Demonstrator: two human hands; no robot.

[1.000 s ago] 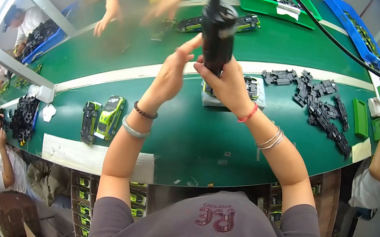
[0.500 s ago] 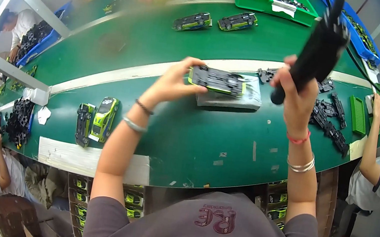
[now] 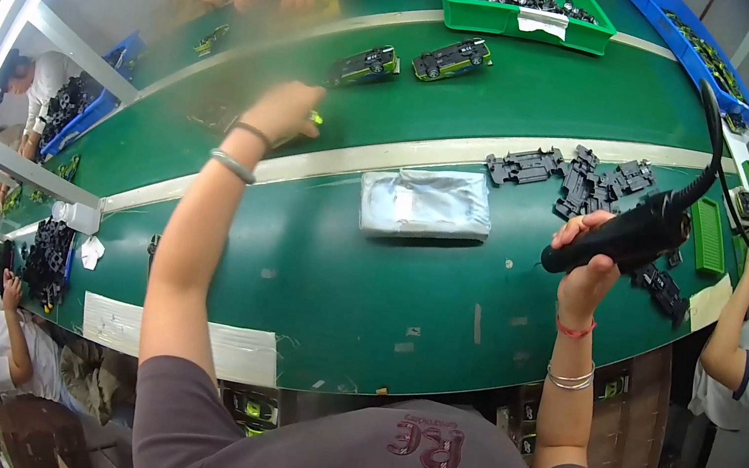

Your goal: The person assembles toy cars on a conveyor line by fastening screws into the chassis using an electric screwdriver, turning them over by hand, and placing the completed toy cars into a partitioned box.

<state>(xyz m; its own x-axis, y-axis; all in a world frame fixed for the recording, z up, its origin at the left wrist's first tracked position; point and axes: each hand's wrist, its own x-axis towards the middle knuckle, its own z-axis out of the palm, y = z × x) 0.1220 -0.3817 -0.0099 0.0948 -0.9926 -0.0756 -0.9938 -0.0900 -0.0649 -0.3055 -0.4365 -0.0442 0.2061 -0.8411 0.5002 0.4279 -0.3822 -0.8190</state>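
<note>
My left hand point(image 3: 284, 113) is over the green far strip of the table, its fingers closed on a toy car. Only a bright green bit of that car point(image 3: 317, 118) shows past the fingers; the hand and a blurred smudge hide the rest. In my right hand point(image 3: 587, 277) is a black corded electric screwdriver point(image 3: 618, 245), held tilted above the right part of the table. Between my arms lies a flat block wrapped in pale silvery material point(image 3: 424, 207), with nothing on it. Two upturned green toy cars, a nearer one point(image 3: 364, 66) and a farther one point(image 3: 452, 59), rest beyond.
Several black car chassis point(image 3: 527, 167) lie right of the block. A green tray point(image 3: 708, 238) stands at right. At the back are a green bin of small parts point(image 3: 473, 17) and a blue bin point(image 3: 689, 39). Co-workers sit across and at both sides. A pale strip point(image 3: 468, 160) crosses the table.
My left hand has carried the toy car off the wrapped block, leftward and away from me. My right hand has lowered the screwdriver and tipped it nearer level.
</note>
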